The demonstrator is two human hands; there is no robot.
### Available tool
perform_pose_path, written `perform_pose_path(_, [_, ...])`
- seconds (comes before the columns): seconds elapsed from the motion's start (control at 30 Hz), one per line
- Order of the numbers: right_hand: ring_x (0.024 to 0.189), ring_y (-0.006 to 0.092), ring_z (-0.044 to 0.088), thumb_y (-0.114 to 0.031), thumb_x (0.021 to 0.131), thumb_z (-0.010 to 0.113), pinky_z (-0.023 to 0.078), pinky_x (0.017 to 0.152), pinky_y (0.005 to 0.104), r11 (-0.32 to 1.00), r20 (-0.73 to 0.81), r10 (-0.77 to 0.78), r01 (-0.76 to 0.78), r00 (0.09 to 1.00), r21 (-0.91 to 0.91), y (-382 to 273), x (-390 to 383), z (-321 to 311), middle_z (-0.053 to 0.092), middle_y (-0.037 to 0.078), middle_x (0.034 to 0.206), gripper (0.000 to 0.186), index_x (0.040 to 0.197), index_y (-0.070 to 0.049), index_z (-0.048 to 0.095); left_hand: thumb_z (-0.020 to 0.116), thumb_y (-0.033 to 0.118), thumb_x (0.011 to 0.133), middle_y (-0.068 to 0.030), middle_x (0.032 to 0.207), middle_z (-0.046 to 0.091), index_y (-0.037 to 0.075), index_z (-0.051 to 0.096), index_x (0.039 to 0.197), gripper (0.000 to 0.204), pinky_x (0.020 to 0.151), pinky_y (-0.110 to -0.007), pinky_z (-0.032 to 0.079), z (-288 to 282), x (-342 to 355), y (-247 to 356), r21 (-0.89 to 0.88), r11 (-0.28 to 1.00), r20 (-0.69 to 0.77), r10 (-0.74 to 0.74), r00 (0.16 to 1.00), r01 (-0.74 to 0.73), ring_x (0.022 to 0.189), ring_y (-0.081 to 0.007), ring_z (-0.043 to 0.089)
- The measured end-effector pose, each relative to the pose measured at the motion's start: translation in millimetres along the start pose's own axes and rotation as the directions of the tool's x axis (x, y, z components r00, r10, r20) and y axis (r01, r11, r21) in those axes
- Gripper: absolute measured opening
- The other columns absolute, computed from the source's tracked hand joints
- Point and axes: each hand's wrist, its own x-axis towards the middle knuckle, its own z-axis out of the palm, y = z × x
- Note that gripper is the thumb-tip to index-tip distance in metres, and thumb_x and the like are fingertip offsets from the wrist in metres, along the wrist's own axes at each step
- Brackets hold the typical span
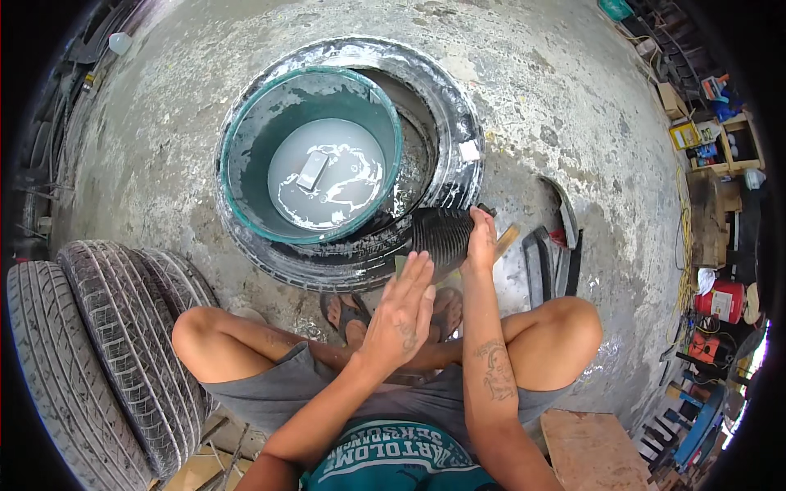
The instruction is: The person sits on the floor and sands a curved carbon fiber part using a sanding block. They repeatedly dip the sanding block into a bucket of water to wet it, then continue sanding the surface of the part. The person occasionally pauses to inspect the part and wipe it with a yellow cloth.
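My right hand is closed around the right end of a black ribbed rubber-like piece, which is tilted over the near right edge of a tire lying flat. My left hand is beside the piece's left end, fingers straight and pressed together. A thin greenish edge shows at those fingertips, apparently a sheet held under them; most of it is hidden. A green basin rests on the tire. Inside is cloudy, foamy water with a pale rectangular block in it.
Several worn tires stand at my left. Dark curved pieces lie on the wet concrete floor right of my feet, near a wooden stick. Shelves, a red container and tools line the right side. A wooden board lies at near right.
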Motion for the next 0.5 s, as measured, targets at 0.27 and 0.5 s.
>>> perform_pose_path(0.27, [0.091, 0.0171, 0.059, -0.018, 0.095, 0.070, 0.051, 0.077, 0.0340, 0.999, 0.053, -0.037, 0.035, 0.998, 0.036, -7, 4, -2, 0.061, 0.005, 0.100, 0.026, 0.117, -0.017, 0.056, 0.046, 0.013, 0.110, -0.0310, 0.142, 0.060, -0.012, 0.062, 0.134, 0.038, 0.121, -0.047, 0.038, 1, 39, -29, -0.200, 0.980, 0.046, -0.007, 0.999, 0.016, 0.140, -0.0436, 0.053])
perform_pose_path(0.5, [0.087, 0.0145, 0.057, -0.021, 0.096, 0.067, 0.050, 0.076, 0.0331, 0.997, 0.109, -0.039, 0.046, 0.993, -0.059, 1, 4, 3, 0.061, 0.001, 0.092, 0.015, 0.106, -0.012, 0.062, 0.044, 0.018, 0.110, -0.0329, 0.135, 0.063, -0.015, 0.063, 0.127, 0.041, 0.116, -0.045, 0.044, 4, 83, -75, -0.242, 0.970, 0.026, -0.009, 1.000, 0.015, 0.133, -0.0466, 0.058])
